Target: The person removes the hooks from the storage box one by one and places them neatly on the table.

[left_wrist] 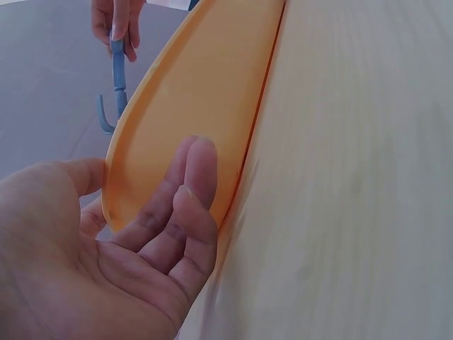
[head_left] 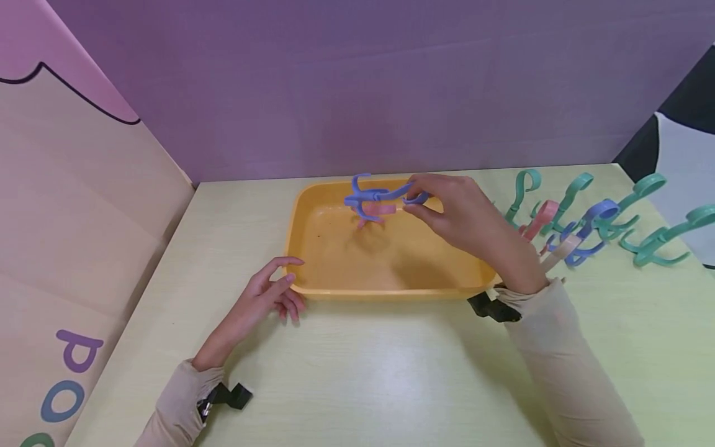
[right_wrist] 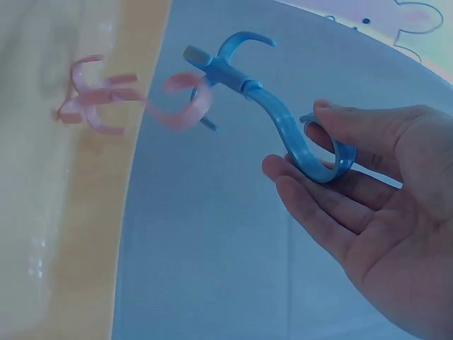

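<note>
My right hand (head_left: 460, 214) pinches the curved end of a blue multi-prong hook hanger (head_left: 371, 197) above the back of a yellow tray (head_left: 385, 295). Its prongs point left, away from the fingers, as the right wrist view also shows. Below it, a pink hook hanger (right_wrist: 92, 95) lies inside the tray, partly hidden by the blue one in the head view. At the tray's front left corner is my left hand (head_left: 268, 292), holding the rim with fingers on both sides of the wall.
To the right of the tray stand several more hook hangers: green ones (head_left: 659, 239), a blue one (head_left: 586, 233), a pink one (head_left: 542, 217) and a beige one (head_left: 560, 251). A purple panel (head_left: 380, 93) rises behind the table; another panel (head_left: 72, 217) stands on the left.
</note>
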`<state>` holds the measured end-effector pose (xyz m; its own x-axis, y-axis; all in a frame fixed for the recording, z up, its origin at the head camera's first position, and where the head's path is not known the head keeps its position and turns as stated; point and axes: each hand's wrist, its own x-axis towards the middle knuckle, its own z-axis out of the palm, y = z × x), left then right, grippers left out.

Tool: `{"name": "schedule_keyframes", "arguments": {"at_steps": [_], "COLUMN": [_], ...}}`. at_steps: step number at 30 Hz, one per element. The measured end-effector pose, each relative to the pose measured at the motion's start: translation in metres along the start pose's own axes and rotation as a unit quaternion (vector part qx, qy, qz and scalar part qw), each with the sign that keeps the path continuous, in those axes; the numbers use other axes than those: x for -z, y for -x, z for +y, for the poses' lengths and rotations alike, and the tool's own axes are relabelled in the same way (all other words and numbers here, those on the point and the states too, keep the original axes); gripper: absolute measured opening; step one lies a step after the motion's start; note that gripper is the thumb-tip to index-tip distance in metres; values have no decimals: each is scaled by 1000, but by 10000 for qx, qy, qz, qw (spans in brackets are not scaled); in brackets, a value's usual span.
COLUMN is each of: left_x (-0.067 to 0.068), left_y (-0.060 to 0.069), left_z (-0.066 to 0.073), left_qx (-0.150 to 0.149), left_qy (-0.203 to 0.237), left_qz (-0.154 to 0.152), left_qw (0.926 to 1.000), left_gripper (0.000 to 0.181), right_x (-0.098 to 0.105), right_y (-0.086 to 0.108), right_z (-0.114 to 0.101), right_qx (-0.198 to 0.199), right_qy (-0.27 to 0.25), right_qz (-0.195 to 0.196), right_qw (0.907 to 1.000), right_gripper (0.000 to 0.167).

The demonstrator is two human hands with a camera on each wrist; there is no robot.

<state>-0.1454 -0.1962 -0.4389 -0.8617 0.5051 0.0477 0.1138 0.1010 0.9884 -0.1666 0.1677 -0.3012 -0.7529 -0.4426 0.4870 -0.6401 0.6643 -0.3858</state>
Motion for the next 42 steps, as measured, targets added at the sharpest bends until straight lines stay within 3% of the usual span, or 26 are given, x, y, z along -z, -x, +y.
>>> {"name": "schedule_keyframes", "arguments": {"at_steps": [16,28,42], "left_x": [0,1,-6], "left_y": [1,3,-4], "left_z": [1,7,7], "left_qx": [16,-30,-14], "left_qy": [3,-56,108], "left_qz": [3,36,-49], "left_qw": [10000,10000,9999], "left_gripper": [40,41,42], "right_x": [23,37,46], "right_y": [5,5,36], "right_z": [-13,-32,-36], "right_qx": [-86,-10,617], "right_qy": [246,348,622], "right_qz": [293,714,1423], "right_qw": [9992,9968,9859], "right_gripper": [12,34,42]}}
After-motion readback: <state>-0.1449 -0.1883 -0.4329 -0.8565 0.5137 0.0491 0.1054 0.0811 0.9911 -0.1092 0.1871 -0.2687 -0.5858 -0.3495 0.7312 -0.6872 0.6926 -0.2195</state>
